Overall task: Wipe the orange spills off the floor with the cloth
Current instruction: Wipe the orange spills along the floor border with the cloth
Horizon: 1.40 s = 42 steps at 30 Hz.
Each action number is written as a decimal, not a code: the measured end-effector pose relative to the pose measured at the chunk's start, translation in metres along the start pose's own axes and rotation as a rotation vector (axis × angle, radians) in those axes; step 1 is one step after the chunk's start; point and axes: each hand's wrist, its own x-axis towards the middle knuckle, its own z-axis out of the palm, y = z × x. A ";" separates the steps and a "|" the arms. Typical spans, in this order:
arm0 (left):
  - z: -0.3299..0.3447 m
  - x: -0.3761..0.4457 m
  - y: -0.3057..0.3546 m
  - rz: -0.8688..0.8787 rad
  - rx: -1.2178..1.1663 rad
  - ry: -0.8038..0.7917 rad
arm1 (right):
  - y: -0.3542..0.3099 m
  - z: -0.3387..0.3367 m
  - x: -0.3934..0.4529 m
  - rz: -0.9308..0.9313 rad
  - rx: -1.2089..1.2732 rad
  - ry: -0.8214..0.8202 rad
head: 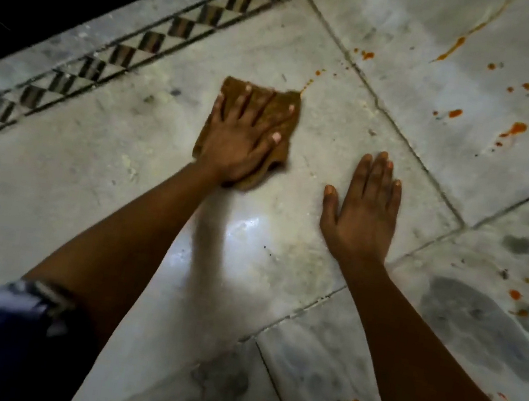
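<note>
Left hand (244,134) flat on the brown cloth (281,109), fingers spread, palm pressing it to the marble floor (125,150) — not gripping, just pinning it down. Cloth sits mid-tile, its far corner touching a thin orange trail (307,85) w/ small drops just beyond. Right hand (364,209) released, flat on bare floor beside the cloth, holding nothing. Bigger orange spills (513,130) well apart, on the next tile to the right (a long streak (459,45) further up too). More specks near the right forearm. Checkered border strip (149,41) runs along the left.
</note>
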 end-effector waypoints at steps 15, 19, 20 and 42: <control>-0.010 0.016 -0.043 -0.200 -0.027 -0.017 | -0.002 -0.007 0.001 0.027 -0.024 -0.022; -0.010 0.071 -0.017 -0.285 -0.057 -0.031 | -0.002 -0.005 0.001 0.026 -0.016 -0.010; -0.008 0.065 -0.009 -0.245 -0.048 -0.028 | -0.002 -0.005 0.002 0.030 -0.018 -0.012; -0.026 0.140 0.001 -0.042 -0.113 -0.094 | -0.003 -0.008 0.003 0.057 -0.042 -0.057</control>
